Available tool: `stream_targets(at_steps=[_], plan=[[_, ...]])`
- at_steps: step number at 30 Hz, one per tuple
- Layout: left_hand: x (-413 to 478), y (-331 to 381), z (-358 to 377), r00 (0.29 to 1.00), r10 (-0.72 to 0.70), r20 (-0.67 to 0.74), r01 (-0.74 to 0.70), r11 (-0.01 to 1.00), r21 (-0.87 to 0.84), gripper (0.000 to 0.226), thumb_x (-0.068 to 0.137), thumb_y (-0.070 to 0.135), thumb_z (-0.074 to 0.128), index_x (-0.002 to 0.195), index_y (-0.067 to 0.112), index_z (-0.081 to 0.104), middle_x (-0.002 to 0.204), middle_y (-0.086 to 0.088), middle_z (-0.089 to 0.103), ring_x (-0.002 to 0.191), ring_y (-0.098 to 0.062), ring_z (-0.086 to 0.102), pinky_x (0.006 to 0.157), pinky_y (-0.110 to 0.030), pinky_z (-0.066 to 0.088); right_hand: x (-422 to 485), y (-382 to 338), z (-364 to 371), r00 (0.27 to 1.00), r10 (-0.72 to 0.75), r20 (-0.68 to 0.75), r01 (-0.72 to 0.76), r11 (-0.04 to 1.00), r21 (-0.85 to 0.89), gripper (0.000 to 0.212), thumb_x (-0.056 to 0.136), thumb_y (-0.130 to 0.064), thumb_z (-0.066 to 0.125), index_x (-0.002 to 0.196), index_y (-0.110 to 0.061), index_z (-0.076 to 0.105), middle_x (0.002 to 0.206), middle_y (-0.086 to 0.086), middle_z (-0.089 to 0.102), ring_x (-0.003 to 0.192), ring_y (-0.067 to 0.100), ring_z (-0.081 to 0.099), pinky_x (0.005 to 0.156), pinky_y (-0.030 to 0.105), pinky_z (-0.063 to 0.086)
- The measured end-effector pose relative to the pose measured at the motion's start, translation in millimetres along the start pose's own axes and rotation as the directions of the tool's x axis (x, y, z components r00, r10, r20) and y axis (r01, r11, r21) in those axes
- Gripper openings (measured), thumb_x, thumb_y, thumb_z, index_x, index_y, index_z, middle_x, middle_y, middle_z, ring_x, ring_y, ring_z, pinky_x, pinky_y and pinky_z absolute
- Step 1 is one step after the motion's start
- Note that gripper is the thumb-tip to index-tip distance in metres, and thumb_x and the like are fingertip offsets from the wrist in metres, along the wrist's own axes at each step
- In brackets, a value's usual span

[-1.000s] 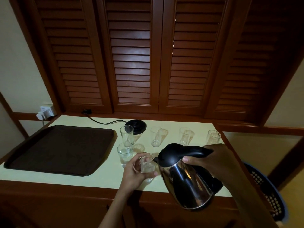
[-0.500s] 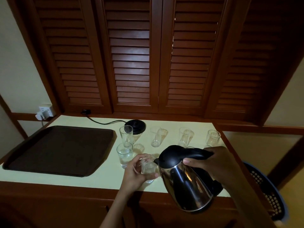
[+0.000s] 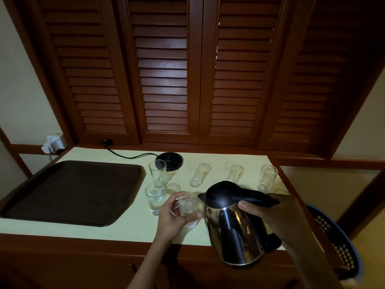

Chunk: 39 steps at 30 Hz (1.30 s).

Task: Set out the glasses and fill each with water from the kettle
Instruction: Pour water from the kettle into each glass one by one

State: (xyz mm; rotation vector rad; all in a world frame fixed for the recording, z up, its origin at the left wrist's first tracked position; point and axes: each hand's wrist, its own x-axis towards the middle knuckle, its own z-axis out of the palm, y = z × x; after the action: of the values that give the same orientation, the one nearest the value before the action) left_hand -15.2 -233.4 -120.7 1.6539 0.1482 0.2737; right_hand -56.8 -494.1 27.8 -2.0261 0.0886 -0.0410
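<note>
My right hand grips the black handle of a steel kettle, tilted with its spout toward a short glass. My left hand wraps around that glass, which stands near the counter's front edge. Just left of it a second short glass holds water. Behind stand several tall glasses in a row. Another glass rim shows behind the kettle handle.
A dark brown tray lies on the left of the pale counter. The black kettle base with its cord sits at the back. A blue perforated basket stands right of the counter. Louvred wooden shutters rise behind.
The kettle has risen slightly and its spout has drawn back from the held glass. My left hand keeps its hold on the glass.
</note>
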Motion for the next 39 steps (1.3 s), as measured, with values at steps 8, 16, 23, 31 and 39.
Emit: stream_targets(at_steps=[8,16,23,31,39], plan=[[26.8,-0.8,16.6,0.995,-0.002,-0.102,0.004,1.0,0.015,0.069,0.055,0.0,0.099,0.114,0.022,0.069,0.115,0.007,0.073,0.109,-0.015,0.071,0.09,-0.031,0.06,0.6,2.1,-9.7,0.999,0.003,-0.036,-0.002,1.0,0.027,0.034,0.052,-0.044,0.092,0.065,-0.018,0.076,0.066,0.002,0.077,0.068,0.023,0.076,0.077,0.05,0.063],[32.0,-11.8,28.1,0.994,-0.018,-0.104,0.019,1.0,0.01,0.071,0.058,0.009,0.1,0.12,0.022,0.068,0.117,0.006,0.073,0.113,-0.017,0.069,0.096,-0.039,0.06,-3.1,0.0,-26.4,0.997,-0.006,-0.071,0.012,0.996,0.086,0.043,0.065,-0.022,0.093,0.036,-0.036,0.064,0.035,-0.011,0.056,0.031,-0.003,0.051,0.048,0.022,0.04],[18.3,-3.7,32.5,0.993,-0.081,-0.087,0.09,0.99,0.107,0.117,0.05,0.041,0.102,0.15,0.013,0.048,0.127,-0.004,0.071,0.121,-0.023,0.066,0.096,-0.031,0.058,-6.2,13.0,-44.3,0.993,0.031,-0.113,-0.018,0.993,0.114,0.05,0.065,-0.015,0.093,0.035,-0.021,0.053,0.029,-0.009,0.048,0.025,-0.002,0.045,0.033,0.008,0.032],[-71.9,-30.1,75.2,0.985,-0.167,0.051,0.166,0.986,0.028,0.038,0.067,0.003,0.094,0.095,0.024,0.079,0.104,0.012,0.082,0.097,-0.01,0.076,0.087,-0.014,0.058,-17.5,27.7,-68.2,0.986,0.081,-0.145,-0.068,0.993,0.095,0.03,0.065,-0.021,0.092,0.058,-0.008,0.066,0.032,-0.007,0.052,0.027,-0.001,0.047,0.037,0.011,0.034],[-7.0,-3.8,132.8,0.987,-0.018,0.16,0.01,0.999,0.051,0.1,0.069,0.025,0.096,0.154,0.026,0.043,0.146,0.011,0.05,0.131,-0.012,0.052,0.101,-0.026,0.049,-24.6,31.1,-81.5,0.962,0.165,-0.215,-0.138,0.981,0.135,0.025,0.06,-0.025,0.093,0.07,-0.024,0.07,0.057,-0.012,0.075,0.051,0.006,0.07,0.057,0.03,0.057]])
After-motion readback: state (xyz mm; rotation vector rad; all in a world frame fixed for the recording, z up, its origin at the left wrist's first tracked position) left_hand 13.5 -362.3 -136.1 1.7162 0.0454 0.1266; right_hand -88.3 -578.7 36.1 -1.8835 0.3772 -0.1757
